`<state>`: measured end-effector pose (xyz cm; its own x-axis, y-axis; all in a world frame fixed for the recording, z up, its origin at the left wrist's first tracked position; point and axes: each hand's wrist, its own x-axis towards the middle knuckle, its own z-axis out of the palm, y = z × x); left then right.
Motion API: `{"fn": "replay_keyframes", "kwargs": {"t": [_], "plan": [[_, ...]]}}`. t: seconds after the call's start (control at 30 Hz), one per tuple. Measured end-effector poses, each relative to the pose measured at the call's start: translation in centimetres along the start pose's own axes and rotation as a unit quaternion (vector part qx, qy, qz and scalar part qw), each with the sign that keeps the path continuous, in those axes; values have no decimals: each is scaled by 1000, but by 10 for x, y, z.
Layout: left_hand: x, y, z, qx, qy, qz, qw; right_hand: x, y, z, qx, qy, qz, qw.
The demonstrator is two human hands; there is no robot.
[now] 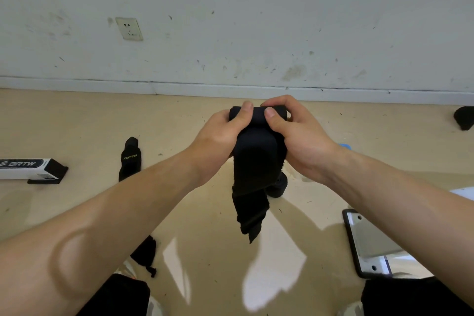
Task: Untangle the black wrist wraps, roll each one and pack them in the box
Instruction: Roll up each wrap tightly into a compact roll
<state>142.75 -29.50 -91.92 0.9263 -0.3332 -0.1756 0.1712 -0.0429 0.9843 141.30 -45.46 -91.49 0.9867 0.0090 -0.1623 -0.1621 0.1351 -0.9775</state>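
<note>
Head view: box lies on the floor at the left edge, with a loose second wrap just to its right. At centre frame the left hand and right hand both curl round the rolled top of a black wrist wrap. Thumbs press on the roll; the tail hangs free. Step judged: rolling, partway. The next move calls for winding the tail in tight and even.

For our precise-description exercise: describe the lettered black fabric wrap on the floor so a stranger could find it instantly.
Start at the white wall socket and drop straight down to the beige floor. Right of the long white-and-black cardboard box lies a black fabric wrist wrap. Nothing else black nearby shows its yellow "XUEYING" lettering.
</note>
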Motion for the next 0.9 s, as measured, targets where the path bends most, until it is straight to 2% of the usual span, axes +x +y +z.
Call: {"fn": "replay_keyframes", "kwargs": {"t": [0.23, 0.47, 0.67, 0.8, 0.9], "plan": [[1, -3, 0, -7, 61, 17, 998, -1, 0, 2, 75, -17, 48, 996], [-1, -5, -3, 13, 32, 31, 999, -1, 3, 2, 28, -17, 41, 999], [1, 0, -3, 3, 9, -18, 1000, 1, 5, 0, 21, -12, 21, 999], [2, -2, -2, -4, 56, 8, 998, 0, 4, -1, 42, -23, 22, 999], [2, -3, -3, -13, 60, 17, 998, 0, 1, 0, 62, -31, 36, 997]]}}
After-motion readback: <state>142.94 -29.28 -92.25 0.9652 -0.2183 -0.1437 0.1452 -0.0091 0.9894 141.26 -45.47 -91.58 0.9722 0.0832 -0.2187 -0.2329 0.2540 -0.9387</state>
